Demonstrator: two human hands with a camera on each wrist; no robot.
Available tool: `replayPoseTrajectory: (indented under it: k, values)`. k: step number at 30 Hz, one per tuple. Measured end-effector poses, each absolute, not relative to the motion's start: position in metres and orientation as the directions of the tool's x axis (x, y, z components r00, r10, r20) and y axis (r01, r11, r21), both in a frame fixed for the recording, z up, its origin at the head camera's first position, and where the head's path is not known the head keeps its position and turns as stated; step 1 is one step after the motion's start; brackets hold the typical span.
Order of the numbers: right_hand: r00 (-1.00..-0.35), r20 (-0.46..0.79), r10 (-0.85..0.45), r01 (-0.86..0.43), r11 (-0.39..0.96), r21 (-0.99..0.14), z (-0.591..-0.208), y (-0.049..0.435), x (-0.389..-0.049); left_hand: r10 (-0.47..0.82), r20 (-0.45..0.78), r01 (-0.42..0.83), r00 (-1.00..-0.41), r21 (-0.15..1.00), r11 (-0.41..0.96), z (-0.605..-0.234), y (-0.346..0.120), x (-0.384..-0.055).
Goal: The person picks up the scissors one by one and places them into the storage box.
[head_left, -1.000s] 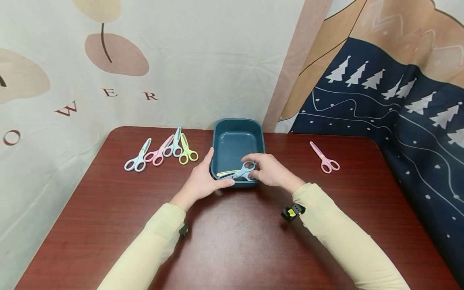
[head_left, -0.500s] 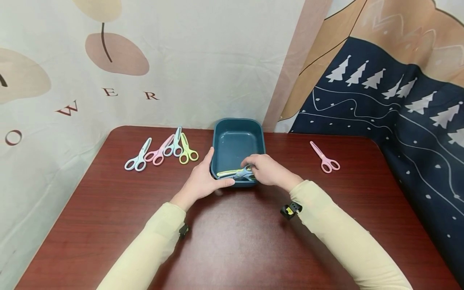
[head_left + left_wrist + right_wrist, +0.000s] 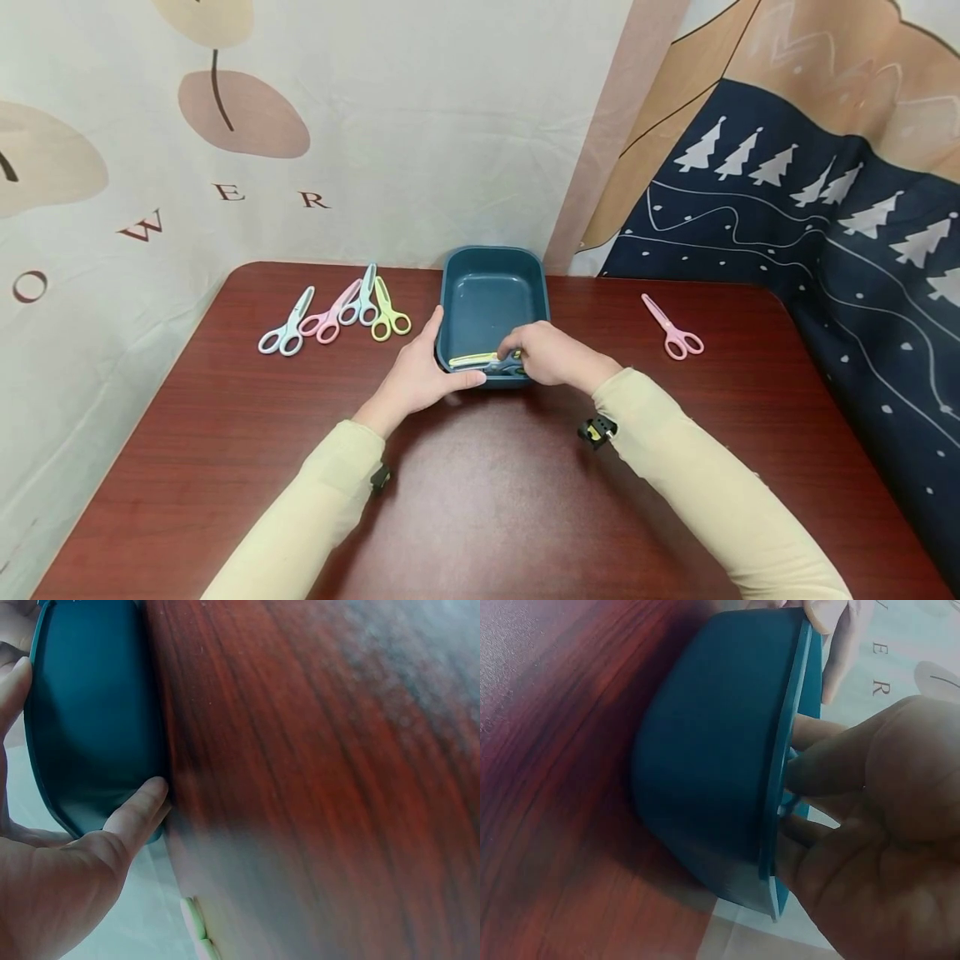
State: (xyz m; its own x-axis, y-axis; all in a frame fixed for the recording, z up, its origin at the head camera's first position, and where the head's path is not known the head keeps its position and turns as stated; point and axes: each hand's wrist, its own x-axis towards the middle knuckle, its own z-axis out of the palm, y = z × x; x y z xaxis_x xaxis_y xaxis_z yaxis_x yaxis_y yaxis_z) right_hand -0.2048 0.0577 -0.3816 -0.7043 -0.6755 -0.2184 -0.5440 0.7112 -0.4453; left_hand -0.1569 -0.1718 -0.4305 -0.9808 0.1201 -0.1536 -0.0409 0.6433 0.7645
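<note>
My left hand [image 3: 411, 372], fingers and thumb spread, rests against the blue box [image 3: 489, 302] at its seven o'clock corner; my right hand [image 3: 558, 354], at five o'clock, pinches the blue scissors [image 3: 506, 365] inside, next to a yellow pair [image 3: 471, 360]. On the table [image 3: 480, 483], four more scissors [image 3: 330, 316] lie at nine o'clock from the box, a pink pair [image 3: 665, 322] at three.

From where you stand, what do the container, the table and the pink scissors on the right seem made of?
Container: probably plastic, smooth and satiny, with rounded, seamless-looking corners. Table: wood or woodgrain laminate, glossy, judging by streaks and glare. Pink scissors: likely smooth plastic handles, evenly coloured; blades unclear.
</note>
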Motion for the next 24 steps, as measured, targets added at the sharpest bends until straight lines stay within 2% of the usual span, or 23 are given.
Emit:
replayPoseTrajectory:
  k: [11, 18, 24]
  values:
    - [-0.696, -0.264, -0.667, -0.554, 0.734, -0.394, -0.3817, 0.0523, -0.2074, 0.119, -0.145, -0.036, -0.982, 0.768, 0.639, -0.4310, -0.1723, -0.1573]
    - [-0.685, -0.179, -0.706, -0.624, 0.696, -0.356, -0.3844, 0.0546, -0.2059, 0.119, -0.137, -0.032, -0.983, 0.776, 0.630, -0.4311, -0.1713, -0.1574]
    - [-0.695, -0.135, -0.706, -0.628, 0.688, -0.364, -0.3861, 0.0558, -0.2056, 0.119, -0.134, -0.030, -0.984, 0.778, 0.628, -0.4312, -0.1713, -0.1574]
